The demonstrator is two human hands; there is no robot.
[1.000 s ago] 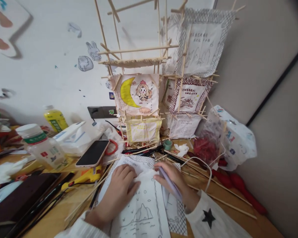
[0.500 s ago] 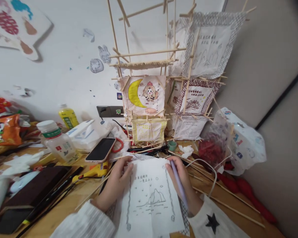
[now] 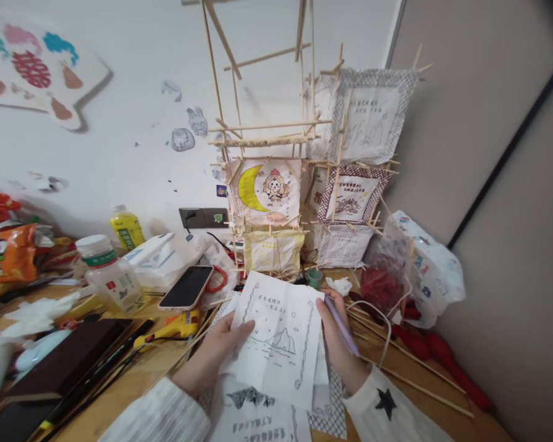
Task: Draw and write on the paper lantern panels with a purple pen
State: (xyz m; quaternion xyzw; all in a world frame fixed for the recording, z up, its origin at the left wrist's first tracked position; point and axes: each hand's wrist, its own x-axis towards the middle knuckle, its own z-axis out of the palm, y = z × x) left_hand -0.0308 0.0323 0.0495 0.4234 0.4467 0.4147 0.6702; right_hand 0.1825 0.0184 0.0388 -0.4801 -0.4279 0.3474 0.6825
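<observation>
A white paper sheet (image 3: 271, 344) with a line drawing of a mountain over water, a few written characters and scroll-like side borders is raised and tilted between my hands. My left hand (image 3: 223, 350) pinches its left edge, thumb on top. Closed on the right edge is my right hand (image 3: 338, 334), which also has a purple pen (image 3: 341, 326) lying along it. Beneath lies another drawn sheet (image 3: 253, 414), its characters upside down from here. A paper with a crosshatched border (image 3: 336, 399) shows under these at the right.
Behind stand stick frames hung with drawn panels (image 3: 268, 193). A phone (image 3: 187, 287), a yellow glue gun (image 3: 170, 328) and a bottle (image 3: 105, 276) are to the left. Thin sticks (image 3: 424, 383) and a plastic bag (image 3: 424, 270) lie to the right.
Both hands have lifted the mountain drawing off the pile and tilted it, uncovering the sheet below. The left thumb now lies over its edge. The camera view has shifted somewhat.
</observation>
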